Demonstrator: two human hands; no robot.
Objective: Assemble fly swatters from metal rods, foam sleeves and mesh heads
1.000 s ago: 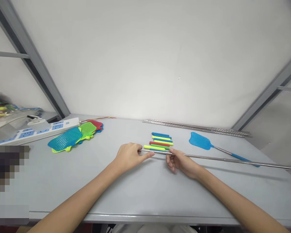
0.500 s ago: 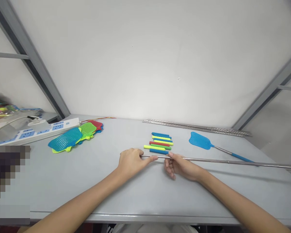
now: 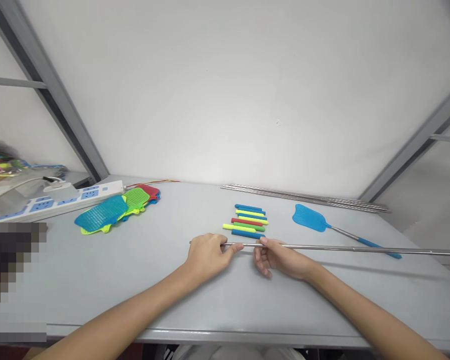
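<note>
A long, thin telescopic metal rod (image 3: 322,247) runs level above the front of the table and out past the right edge of the view. My left hand (image 3: 209,255) is closed around it near its left end, whose tip pokes out beyond my knuckles. A little to the right, my right hand (image 3: 275,256) pinches the same rod between thumb and fingers, palm turned up. Just behind the rod lie several coloured handle sleeves (image 3: 249,227) in blue, yellow, red and green. To their right rests a blue fly swatter (image 3: 309,218), its handle partly under the rod.
Several metal rods (image 3: 303,197) lie along the wall at the back. At left is a stack of coloured swatter heads (image 3: 103,214) beside a white power strip (image 3: 69,202). Plastic-wrapped items (image 3: 2,165) sit at the far left. The grey table (image 3: 210,310) ends near my body.
My left hand has slid slightly right along the rod, so the rod's left tip now shows beyond it. The right hand keeps its hold in nearly the same spot.
</note>
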